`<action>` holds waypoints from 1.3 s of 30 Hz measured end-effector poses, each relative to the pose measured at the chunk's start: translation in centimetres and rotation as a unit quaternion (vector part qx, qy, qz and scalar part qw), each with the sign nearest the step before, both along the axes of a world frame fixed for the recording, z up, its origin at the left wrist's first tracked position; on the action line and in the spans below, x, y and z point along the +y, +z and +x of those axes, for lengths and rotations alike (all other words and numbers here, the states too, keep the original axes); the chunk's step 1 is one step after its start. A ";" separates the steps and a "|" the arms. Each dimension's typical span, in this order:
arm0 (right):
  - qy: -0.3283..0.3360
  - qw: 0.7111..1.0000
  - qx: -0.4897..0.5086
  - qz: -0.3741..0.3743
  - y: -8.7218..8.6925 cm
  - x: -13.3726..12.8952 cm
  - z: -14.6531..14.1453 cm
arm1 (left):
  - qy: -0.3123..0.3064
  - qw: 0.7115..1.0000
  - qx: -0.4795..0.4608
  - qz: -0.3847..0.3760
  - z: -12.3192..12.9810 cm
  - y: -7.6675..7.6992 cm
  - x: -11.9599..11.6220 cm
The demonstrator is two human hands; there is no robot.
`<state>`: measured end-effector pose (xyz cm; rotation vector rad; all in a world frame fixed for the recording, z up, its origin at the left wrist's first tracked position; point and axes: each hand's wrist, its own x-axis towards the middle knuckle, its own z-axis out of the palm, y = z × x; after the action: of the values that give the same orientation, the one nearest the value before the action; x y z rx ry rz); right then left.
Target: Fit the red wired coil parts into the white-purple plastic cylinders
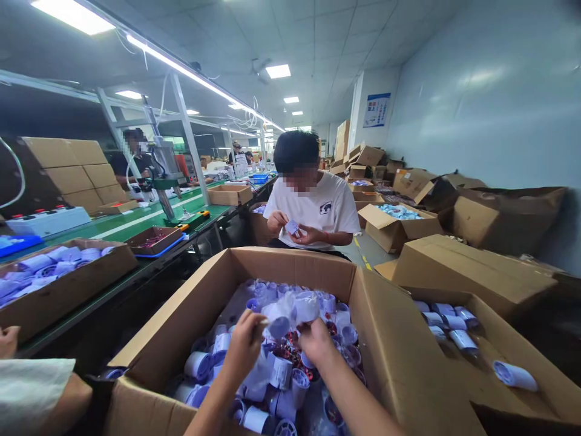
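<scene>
Over a large open carton [290, 263], both my hands are at a thin, clear plastic bag [285, 306] with pale cup-shaped plastic parts in or behind it. My left hand [247, 342] is closed, its fingertips pinching the bag's left edge. On the other side my right hand [316, 341] has its fingers curled at the lower right of the bag; they are partly hidden. White-lilac plastic cylinders [198, 366] lie jumbled below, some upright and some tipped. Small red and dark pieces [290, 351] are scattered among them.
Across the carton sits a co-worker [313, 206] holding a pale part. Another person's sleeve [36, 387] enters at left. A box of lilac cylinders [122, 257] stands beside the green conveyor [200, 203]. At right, a carton [508, 339] holds several more cylinders.
</scene>
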<state>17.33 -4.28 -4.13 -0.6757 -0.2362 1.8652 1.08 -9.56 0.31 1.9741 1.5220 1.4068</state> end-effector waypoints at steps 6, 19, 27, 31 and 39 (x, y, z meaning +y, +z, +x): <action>0.029 0.997 0.073 0.029 2.0 -0.8 1.1 | 0.079 0.991 -0.029 -0.108 -2.8 -0.4 1.7; 0.153 0.988 -0.006 -0.024 1.0 -2.3 -0.3 | -0.091 0.995 0.012 -0.048 -1.3 -2.6 0.9; 0.093 0.968 -0.223 0.064 0.0 -1.2 -0.2 | 0.006 0.995 -0.047 -0.093 -1.6 -1.6 0.7; 0.030 0.946 -0.309 0.090 -0.4 -0.6 -0.3 | 0.062 0.986 -0.014 -0.151 -1.9 -2.4 1.0; 0.045 0.928 -0.338 0.147 -0.5 -1.5 -1.6 | -0.092 0.978 0.042 -0.181 -0.6 -2.6 0.7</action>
<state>15.69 -5.77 -4.59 -1.0886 -0.9867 1.5705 0.44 -8.89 -2.25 1.9053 1.4618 0.9083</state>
